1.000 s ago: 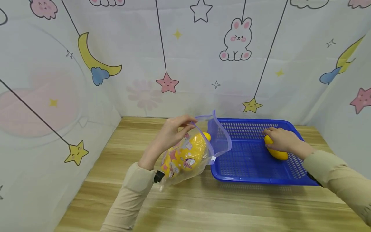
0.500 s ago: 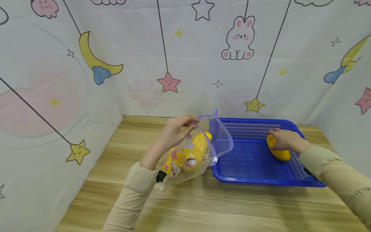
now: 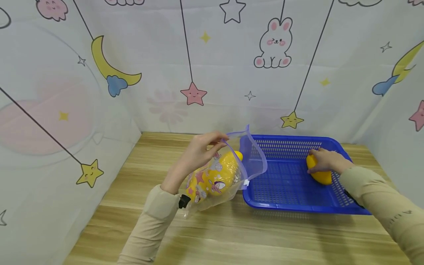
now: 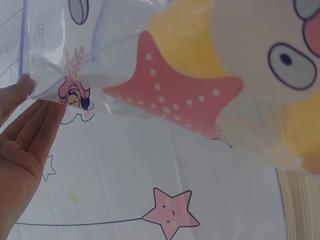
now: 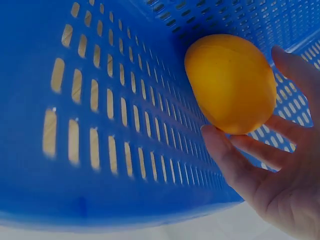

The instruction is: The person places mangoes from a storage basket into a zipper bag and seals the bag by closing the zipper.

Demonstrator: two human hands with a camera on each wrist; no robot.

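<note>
My left hand [image 3: 202, 150] pinches the purple-edged rim of a clear slider zip bag [image 3: 212, 200] printed with sea animals and starfish. The bag leans with its mouth toward the basket, and yellow fruit [image 3: 237, 156] shows inside. In the left wrist view, thumb and fingers [image 4: 42, 127] hold the bag's edge. On the right, my right hand [image 3: 326, 161] grips a yellow mango [image 3: 322, 179] at the right end of the blue basket [image 3: 281, 207]. The right wrist view has the mango [image 5: 230, 82] between thumb and fingers, against the perforated wall.
The basket stands on a wood-grain table [image 3: 232, 239], its left side beside the bag's mouth. A white cartoon-printed cloth [image 3: 225, 110] hangs behind and along both sides. Bare table shows in front of the basket.
The right hand has turned a little on the mango, and its thumb now shows on the mango's left side. The left hand keeps its hold on the bag. The head view has shifted slightly.
</note>
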